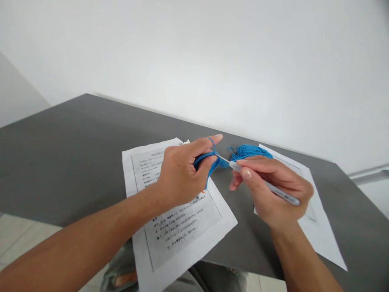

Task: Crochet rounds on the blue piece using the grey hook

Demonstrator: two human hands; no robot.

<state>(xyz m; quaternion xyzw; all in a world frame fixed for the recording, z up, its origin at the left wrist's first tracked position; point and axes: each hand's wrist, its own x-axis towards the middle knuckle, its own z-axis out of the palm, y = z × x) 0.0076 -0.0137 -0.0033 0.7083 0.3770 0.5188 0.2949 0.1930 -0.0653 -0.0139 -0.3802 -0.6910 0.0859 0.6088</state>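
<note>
Blue crochet work [214, 167], likely soft, light.
Best held by edge; pinched in left hand [182, 174], crochet hook [282, 193] gripped in right hand [272, 200].

The left hand [184, 172] pinches a blue yarn piece [214, 165], one strand [213, 146] over its index finger [202, 146]; the right hand [279, 182] holds a grey hook [235, 166] to it. Beyond, a yarn bundle [249, 151] lies on the dark surface [75, 162].
</note>
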